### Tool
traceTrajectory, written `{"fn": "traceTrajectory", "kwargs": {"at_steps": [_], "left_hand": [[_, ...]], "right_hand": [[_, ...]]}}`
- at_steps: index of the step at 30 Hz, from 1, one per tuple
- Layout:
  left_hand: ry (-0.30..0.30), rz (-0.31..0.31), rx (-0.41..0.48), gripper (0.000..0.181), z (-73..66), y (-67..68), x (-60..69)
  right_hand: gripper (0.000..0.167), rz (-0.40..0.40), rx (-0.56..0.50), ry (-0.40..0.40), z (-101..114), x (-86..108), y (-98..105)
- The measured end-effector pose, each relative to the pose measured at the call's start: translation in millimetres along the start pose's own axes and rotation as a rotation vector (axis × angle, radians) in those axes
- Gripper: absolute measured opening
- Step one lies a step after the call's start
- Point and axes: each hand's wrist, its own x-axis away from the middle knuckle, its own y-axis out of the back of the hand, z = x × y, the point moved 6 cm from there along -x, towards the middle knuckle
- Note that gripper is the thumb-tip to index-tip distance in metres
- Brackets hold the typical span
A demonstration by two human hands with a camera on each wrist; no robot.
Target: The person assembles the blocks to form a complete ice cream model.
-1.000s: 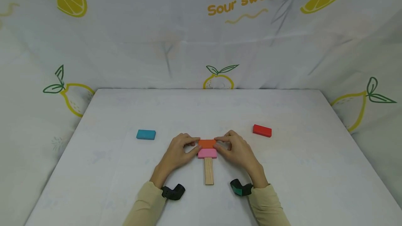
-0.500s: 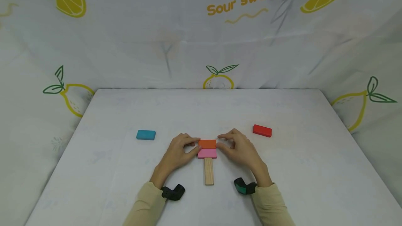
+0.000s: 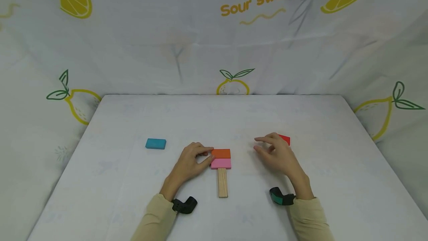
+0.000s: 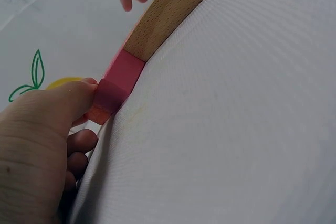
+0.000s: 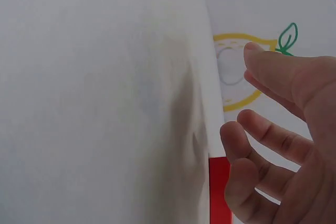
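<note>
Left hand [image 3: 193,161]: thumb and index finger pinch the left end of the orange block [image 3: 221,153], the thumb close to its seam with the pink block [image 3: 221,163]; the other fingers curl beneath the palm.
Right hand [image 3: 281,157]: fingers loosely bent, thumb and index finger well apart, holding nothing; it hovers beside the red block [image 3: 285,139] and partly hides it in the head view; whether they touch is unclear.
Column: the orange block lies flat against the far long side of the pink block, both crosswise on the tabletop [image 3: 100,196].
Wooden block [image 3: 222,183]: pale and unpainted, with dark-flecked grain, lying lengthwise, its far end meeting the pink block's near side.
Blue block [image 3: 155,144]: a flat rectangular piece, left of the left hand.
Tabletop: covered in white, faintly woven cloth.
</note>
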Motion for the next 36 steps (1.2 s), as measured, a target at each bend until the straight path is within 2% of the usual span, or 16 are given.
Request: {"fn": "traceTrajectory", "kwargs": {"at_steps": [8, 12, 19, 36], "left_hand": [[-0.007, -0.010, -0.008, 0.023, 0.3, 0.2, 0.4], [-0.004, -0.004, -0.002, 0.024, 0.0, 0.6, 0.6], [-0.014, -0.008, 0.000, 0.023, -0.8, 0.4, 0.4], [0.015, 0.015, -0.012, 0.023, 1.4, -1.4, 0.8]], "right_hand": [[0.029, -0.091, -0.011, 0.091, -16.9, 4.1, 21.1], [0.033, -0.121, 0.004, 0.101, -24.4, 5.3, 29.9], [0.035, -0.121, 0.020, 0.060, -33.5, 5.2, 35.4], [0.039, -0.078, 0.020, -0.035, -51.3, 0.7, 33.2]]}}
